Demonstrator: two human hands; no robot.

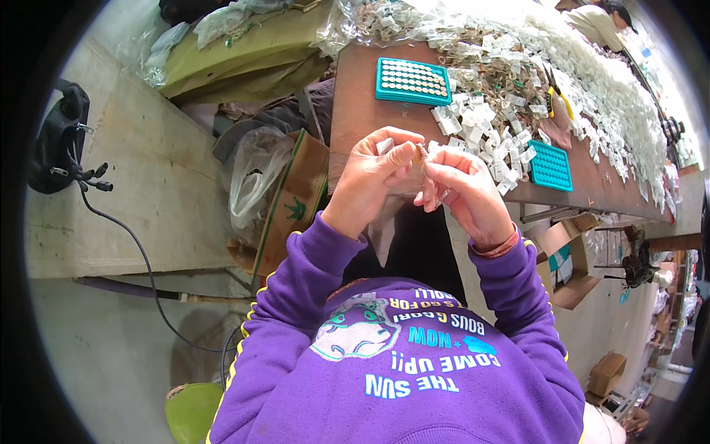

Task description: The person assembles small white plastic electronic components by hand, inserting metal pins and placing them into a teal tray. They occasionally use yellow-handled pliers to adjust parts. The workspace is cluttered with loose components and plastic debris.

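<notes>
My left hand [373, 177] and my right hand [470, 191] meet over the table's near edge, both with fingers pinched. Between their fingertips is a small copper-brown piece [421, 151], too small to name. A small white plastic piece [384, 146] also sits in my left hand, by the thumb and index finger. Just beyond my right hand lies a loose pile of white plastic housings [484, 140]. A teal tray [413, 81] filled with rows of small round pieces lies past my left hand. To the right, a second teal tray [550, 166] shows bare pockets.
Behind the housings is a heap of brown metal parts [495, 74], with yellow-handled pliers [560, 100] on it. A long mound of white pieces [614, 96] runs along the table [355, 96]. A cardboard box [299, 192] with plastic bags stands left. Another person [595, 26] is at the far right.
</notes>
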